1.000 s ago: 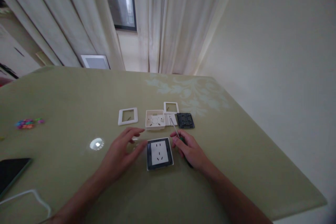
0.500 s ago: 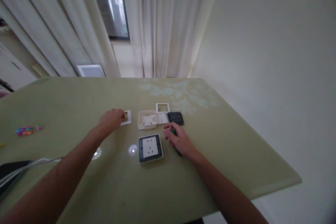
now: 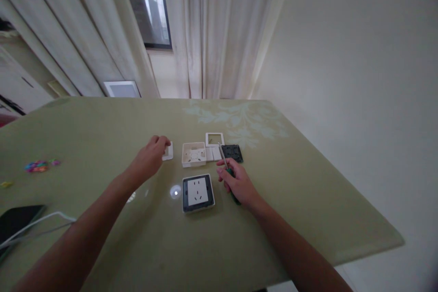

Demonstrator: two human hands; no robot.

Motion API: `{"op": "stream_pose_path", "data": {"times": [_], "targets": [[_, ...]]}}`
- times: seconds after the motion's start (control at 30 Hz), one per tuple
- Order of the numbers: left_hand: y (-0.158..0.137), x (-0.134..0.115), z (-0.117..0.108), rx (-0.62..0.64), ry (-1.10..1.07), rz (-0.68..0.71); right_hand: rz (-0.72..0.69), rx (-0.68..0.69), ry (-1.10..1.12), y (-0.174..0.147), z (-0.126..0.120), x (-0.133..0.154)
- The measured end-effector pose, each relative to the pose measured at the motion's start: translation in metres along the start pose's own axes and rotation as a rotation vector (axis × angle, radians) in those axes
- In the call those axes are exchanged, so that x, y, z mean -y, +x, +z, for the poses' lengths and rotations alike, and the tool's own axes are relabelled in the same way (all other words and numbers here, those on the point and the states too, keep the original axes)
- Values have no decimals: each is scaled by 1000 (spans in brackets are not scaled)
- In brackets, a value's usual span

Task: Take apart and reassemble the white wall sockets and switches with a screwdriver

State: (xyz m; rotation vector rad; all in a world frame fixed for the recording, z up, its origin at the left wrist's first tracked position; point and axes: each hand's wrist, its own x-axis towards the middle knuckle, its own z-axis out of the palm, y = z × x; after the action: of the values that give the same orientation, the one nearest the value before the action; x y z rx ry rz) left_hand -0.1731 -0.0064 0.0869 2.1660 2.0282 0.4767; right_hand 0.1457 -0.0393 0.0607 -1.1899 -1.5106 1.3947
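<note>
My right hand (image 3: 237, 181) is closed round a screwdriver (image 3: 230, 171) with a green handle; its metal shaft slants up and away. Over a white plastic frame (image 3: 168, 154) is my left hand (image 3: 153, 153), fingers bent together; whatever they pinch is too small to make out. Between my hands, a wall socket (image 3: 197, 191) with a white face and dark surround sits in a white box. Behind it is an open white mounting box (image 3: 193, 155).
White switch pieces (image 3: 213, 154), another white frame (image 3: 215, 134) and a dark grey plate (image 3: 232, 153) lie right of the mounting box. At left are colourful small pieces (image 3: 37, 166), a dark flat device (image 3: 20, 221) and white cables (image 3: 51, 215). A wall (image 3: 359, 100) borders the table's right side.
My left hand has lifted a little from inside the white frame and its fingers now point over the frame. The screwdriver stays in my right hand. The view has shifted slightly.
</note>
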Motion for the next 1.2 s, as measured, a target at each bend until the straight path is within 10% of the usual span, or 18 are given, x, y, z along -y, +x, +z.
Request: {"op": "stream_pose_path", "data": {"times": [0.33,1.2], "targets": [[-78,-26,25,-90,-874,67,57,-9,3,1,-1,-4],[-92,-37,19,22,-821,355,185,33,53,-2,-17,0]]}}
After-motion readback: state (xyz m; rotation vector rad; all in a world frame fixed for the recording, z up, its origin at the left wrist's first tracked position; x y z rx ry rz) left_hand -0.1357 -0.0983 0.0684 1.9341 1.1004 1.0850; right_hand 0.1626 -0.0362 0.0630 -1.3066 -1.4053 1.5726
